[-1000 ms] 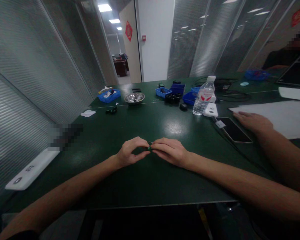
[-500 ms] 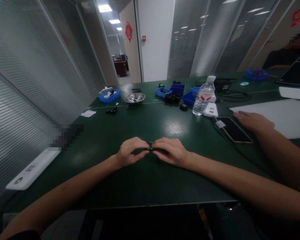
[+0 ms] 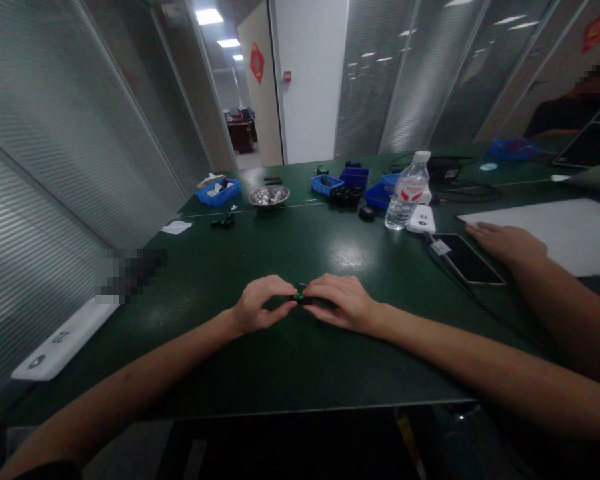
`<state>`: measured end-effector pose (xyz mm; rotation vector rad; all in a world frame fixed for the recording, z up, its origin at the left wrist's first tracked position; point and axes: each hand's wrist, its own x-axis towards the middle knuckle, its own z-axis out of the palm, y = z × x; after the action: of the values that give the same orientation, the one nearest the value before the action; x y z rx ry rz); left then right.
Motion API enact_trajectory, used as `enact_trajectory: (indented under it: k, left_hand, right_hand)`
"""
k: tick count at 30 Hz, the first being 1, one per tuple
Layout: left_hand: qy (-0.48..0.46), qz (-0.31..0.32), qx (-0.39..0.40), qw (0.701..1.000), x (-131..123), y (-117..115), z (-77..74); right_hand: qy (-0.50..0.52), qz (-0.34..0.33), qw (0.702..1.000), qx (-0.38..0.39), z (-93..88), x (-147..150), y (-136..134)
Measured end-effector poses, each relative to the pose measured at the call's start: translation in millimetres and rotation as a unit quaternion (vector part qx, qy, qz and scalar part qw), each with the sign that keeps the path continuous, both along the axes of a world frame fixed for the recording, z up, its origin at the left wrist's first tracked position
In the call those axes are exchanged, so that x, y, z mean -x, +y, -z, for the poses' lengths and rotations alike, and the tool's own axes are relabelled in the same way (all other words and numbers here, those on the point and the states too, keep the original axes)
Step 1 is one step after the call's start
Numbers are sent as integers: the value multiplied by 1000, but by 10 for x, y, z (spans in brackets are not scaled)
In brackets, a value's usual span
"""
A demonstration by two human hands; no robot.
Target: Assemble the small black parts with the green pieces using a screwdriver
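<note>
Between my two hands, just above the green table [image 3: 280, 373], is a small dark green part [image 3: 299, 296], too small to name its kind. My left hand [image 3: 264, 304] pinches its left side between thumb and fingers. From the right, my right hand [image 3: 344, 303] is closed on the same part with thumb and fingertips. A thin pale pin-like piece [image 3: 303, 285] sticks out by the right fingertips; its lower end is hidden. My fingers cover most of the part.
Farther back stand a metal bowl [image 3: 269, 197], a blue basket [image 3: 219, 193], small blue bins [image 3: 355, 177] and a water bottle [image 3: 408, 192]. Dark green pieces [image 3: 223, 221] lie left. At right are a phone [image 3: 470, 259] and another person's hand [image 3: 507, 243] on white paper [image 3: 580, 233].
My right fingers have shifted slightly, and a little more of the green part shows between my hands. At far right, a grey blurred shape now covers the white sheet's place.
</note>
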<state>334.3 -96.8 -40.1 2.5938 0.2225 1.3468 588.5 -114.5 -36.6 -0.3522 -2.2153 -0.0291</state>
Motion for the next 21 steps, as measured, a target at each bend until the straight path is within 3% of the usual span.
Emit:
enact_trajectory:
  k: [9, 21]
  left_hand:
    - [44, 12, 37, 998, 28, 35, 61]
    - [125, 20, 83, 988, -1, 0, -9]
  right_hand:
    - [-3, -1, 1000, 11, -8, 5, -7]
    - [-29, 18, 998, 44, 68, -14, -5]
